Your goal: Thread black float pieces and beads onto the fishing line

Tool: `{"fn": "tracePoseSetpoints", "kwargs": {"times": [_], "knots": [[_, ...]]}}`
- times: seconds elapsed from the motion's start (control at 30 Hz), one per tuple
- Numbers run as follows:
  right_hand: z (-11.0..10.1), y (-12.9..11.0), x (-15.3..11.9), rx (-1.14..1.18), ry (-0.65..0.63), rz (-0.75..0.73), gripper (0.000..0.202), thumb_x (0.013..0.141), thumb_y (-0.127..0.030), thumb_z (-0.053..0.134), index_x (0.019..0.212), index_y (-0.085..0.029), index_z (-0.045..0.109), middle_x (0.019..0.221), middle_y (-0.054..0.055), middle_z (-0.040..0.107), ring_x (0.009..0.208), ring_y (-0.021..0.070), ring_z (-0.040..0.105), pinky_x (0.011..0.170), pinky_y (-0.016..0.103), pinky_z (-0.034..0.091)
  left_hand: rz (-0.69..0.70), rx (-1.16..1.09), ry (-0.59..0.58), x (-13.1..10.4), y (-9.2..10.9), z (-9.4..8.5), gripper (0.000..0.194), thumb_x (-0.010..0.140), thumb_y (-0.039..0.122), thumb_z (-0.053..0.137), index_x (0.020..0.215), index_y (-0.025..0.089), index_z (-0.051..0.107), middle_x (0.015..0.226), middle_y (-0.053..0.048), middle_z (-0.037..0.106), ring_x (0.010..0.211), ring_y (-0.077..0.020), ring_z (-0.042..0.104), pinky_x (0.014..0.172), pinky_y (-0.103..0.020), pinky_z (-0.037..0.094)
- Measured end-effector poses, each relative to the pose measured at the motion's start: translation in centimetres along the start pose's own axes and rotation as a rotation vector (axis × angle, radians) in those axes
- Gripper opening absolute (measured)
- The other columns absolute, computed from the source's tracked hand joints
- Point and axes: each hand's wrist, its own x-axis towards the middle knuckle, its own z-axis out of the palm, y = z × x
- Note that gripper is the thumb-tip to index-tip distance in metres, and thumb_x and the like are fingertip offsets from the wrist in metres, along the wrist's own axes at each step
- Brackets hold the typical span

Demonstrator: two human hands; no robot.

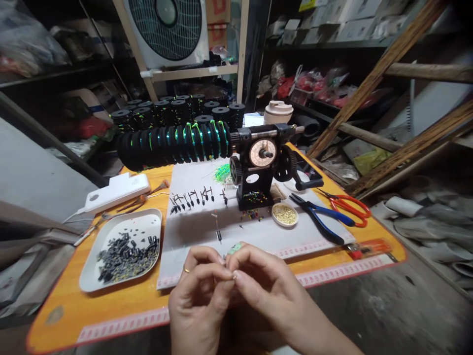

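My left hand [201, 291] and my right hand [268, 283] meet at the fingertips over the table's near edge. Thumbs and fingers of both are pinched on a tiny piece too small to name. A greenish bit [234, 248] shows behind the right fingers. Beyond them on the white board [192, 231] lies a small black part with a thin stem [219, 235]. Farther back, several small black parts [190, 201] stand in a row. A round dish of golden beads [284, 215] is to the right, and a white tray of black pieces [129, 249] to the left.
A black winding machine [258, 167] with a crank holds a long roll of black spools [177, 143] over the board. Blue-handled pliers [321, 217] and red-handled scissors [351, 209] lie at the right. A white power strip [116, 192] sits at the left.
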Motion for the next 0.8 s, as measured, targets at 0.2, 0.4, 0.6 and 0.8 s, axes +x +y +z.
{"fn": "tracePoseSetpoints", "kwargs": {"times": [0.2,0.4,0.6,0.8], "knots": [[-0.9,-0.2,0.1,-0.448,0.034,-0.089,0.018,0.099,-0.026,0.058,0.082,-0.02,0.058,0.078,-0.002,0.059,0.073,0.0121,0.057,0.064,0.022,0.043,0.127,0.1,-0.091,0.4,-0.2,-0.4,0.015,0.084,0.011,0.073,0.087,0.026,0.076,0.086,0.0,0.07,0.083,-0.0133,0.067,0.076,-0.019,0.055],[-1.7,-2.9,0.9,-0.827,0.215,-0.534,0.02,0.096,-0.013,0.059,0.114,-0.022,0.058,0.092,0.002,0.064,0.082,0.0155,0.061,0.073,0.027,0.05,0.071,-0.027,-0.018,0.7,-0.9,-0.6,0.014,0.086,0.012,0.071,0.085,0.025,0.074,0.079,0.001,0.066,0.06,-0.009,0.061,0.057,-0.016,0.052],[-0.8,-13.6,9.6,-1.239,0.317,-0.957,0.023,0.1,-0.017,0.053,0.119,-0.009,0.063,0.115,0.007,0.068,0.114,0.0225,0.06,0.101,0.041,0.044,-0.042,-0.027,0.154,0.4,-0.9,0.1,0.01,0.078,0.026,0.082,0.072,0.022,0.075,0.076,-0.001,0.066,0.073,-0.015,0.062,0.066,-0.021,0.052],[-0.1,-16.4,19.0,-1.433,-0.07,-0.527,0.06,0.096,-0.067,0.047,0.084,-0.016,0.077,0.073,0.002,0.069,0.074,0.0201,0.071,0.076,0.035,0.053,-0.059,-0.055,0.146,0.6,-0.5,0.6,0.014,0.075,0.033,0.085,0.071,0.022,0.077,0.076,-0.001,0.067,0.074,-0.0157,0.061,0.068,-0.022,0.05]]}}
